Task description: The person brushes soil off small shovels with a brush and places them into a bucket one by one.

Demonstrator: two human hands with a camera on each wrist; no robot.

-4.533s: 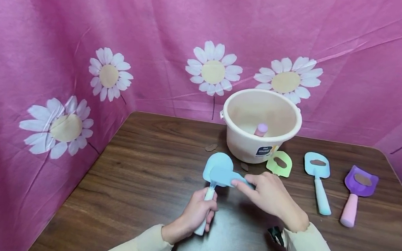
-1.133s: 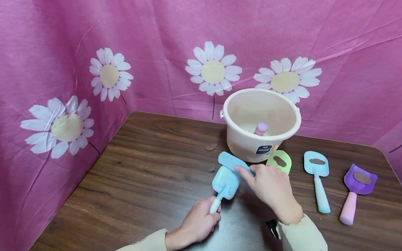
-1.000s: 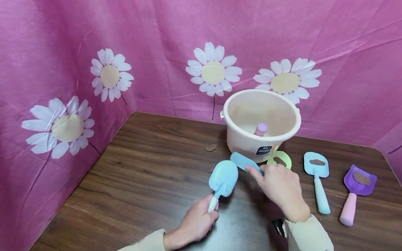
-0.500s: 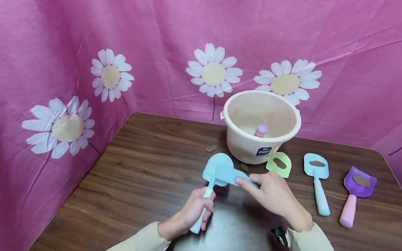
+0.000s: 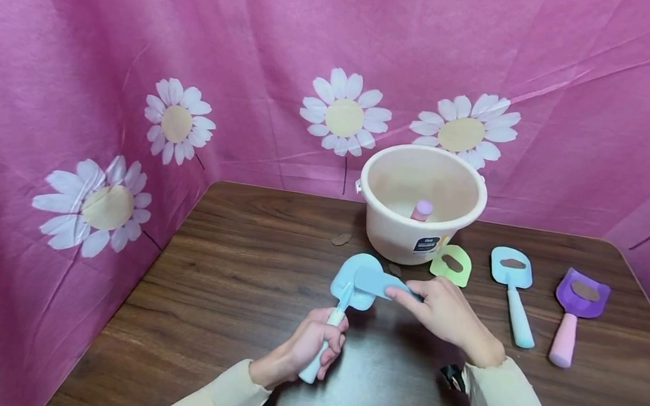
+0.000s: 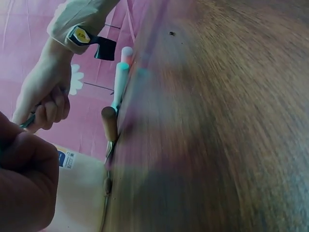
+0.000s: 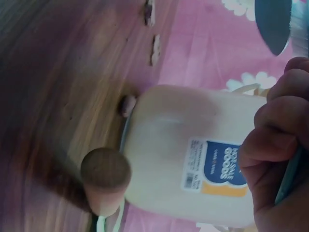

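In the head view my left hand (image 5: 315,341) grips the pale handle of a small light-blue shovel (image 5: 348,274), its blade raised over the table. My right hand (image 5: 444,309) pinches a blue brush (image 5: 373,282), which lies across the right part of the blade; the head view cannot settle whether they touch. Pale bristles (image 7: 299,29) show near the right hand in the right wrist view. Close behind my right hand lies a green shovel (image 5: 461,275), its handle hidden in the head view. Only part of my left hand (image 6: 29,179) shows in the left wrist view.
A cream bucket (image 5: 396,236) stands at the back, a pink handle with a purple end (image 5: 422,210) inside. To the right lie a light-blue shovel (image 5: 517,317) and a purple shovel with a pink handle (image 5: 564,339). Brown leaf-like pieces (image 5: 342,239) lie near the bucket.
About a second ago the shovel was tilted differently, with the brush at its upper right edge. Since then the left hand has turned the shovel, and the brush has come across its blade.
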